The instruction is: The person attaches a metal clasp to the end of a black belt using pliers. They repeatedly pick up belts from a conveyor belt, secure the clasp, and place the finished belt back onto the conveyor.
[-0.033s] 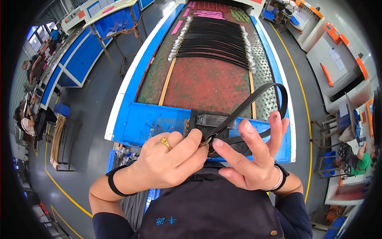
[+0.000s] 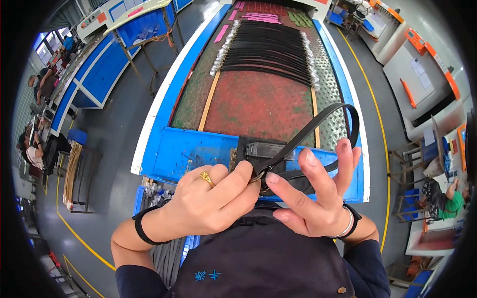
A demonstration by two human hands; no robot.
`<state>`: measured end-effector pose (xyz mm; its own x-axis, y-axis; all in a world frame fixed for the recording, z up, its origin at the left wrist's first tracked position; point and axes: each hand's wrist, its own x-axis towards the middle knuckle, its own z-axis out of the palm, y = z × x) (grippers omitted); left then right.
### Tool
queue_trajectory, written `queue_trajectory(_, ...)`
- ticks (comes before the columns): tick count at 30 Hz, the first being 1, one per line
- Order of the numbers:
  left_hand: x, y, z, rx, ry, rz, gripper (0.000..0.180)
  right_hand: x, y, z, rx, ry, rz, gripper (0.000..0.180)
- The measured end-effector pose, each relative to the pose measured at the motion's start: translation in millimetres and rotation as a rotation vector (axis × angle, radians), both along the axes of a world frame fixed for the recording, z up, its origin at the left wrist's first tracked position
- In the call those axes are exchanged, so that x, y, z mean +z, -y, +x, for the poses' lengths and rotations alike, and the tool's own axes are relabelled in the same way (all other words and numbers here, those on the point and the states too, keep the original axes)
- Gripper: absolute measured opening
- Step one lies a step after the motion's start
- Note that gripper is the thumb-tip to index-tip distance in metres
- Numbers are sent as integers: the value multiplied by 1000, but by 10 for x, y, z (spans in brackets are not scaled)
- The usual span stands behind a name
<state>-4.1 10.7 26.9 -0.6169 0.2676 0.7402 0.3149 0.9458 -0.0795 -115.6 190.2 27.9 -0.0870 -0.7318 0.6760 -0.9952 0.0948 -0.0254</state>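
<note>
Grey floor (image 2: 114,144) all round. Blue-panelled counter (image 2: 107,67) at 10 o'clock, white machine (image 2: 403,82) with orange trim at 2. Seated person (image 2: 34,155) at 9; person in green (image 2: 453,204) between 3 and 4.

Desk (image 2: 266,107) runs from the centre up to 12: blue-and-white rim, mottled red-green bed, studded strip along its 1 o'clock side. Near end: shallow blue tray (image 2: 184,149), its floor scuffed. Row of black straps (image 2: 263,54) lies across the bed toward 12, glinting wrapped ends on two wooden slats (image 2: 208,104). Pink strips (image 2: 261,18) beyond.

Hands close together at the near end, below centre. Left hand (image 2: 213,198) pinched on a black strap (image 2: 310,124) by its metal ring (image 2: 257,177); right hand (image 2: 318,198) loosely spread, index tip touching there. Strap loops up toward 2, passing behind the right fingers. Clear box (image 2: 270,150) just beyond.
</note>
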Motion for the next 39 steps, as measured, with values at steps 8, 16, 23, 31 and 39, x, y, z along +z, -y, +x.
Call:
queue_trajectory(8,-35,-28,-15,1,-5,-39,16,5,-30,-29,81,84,-6,50)
queue_trajectory(16,-53,-58,-54,-1,-17,-73,14,37,-32,-144,137,-42,-40,38)
queue_trajectory(23,-71,-66,-74,-17,9,-96,12,92,-14,-88,153,204,17,35)
queue_trajectory(31,-116,113,73,64,174,105,21,-307,-392,-501,-90,385,-345,37)
queue_trajectory(39,96,352,168,-23,403,409,15,-2137,-951,-684,-489,380,490,28)
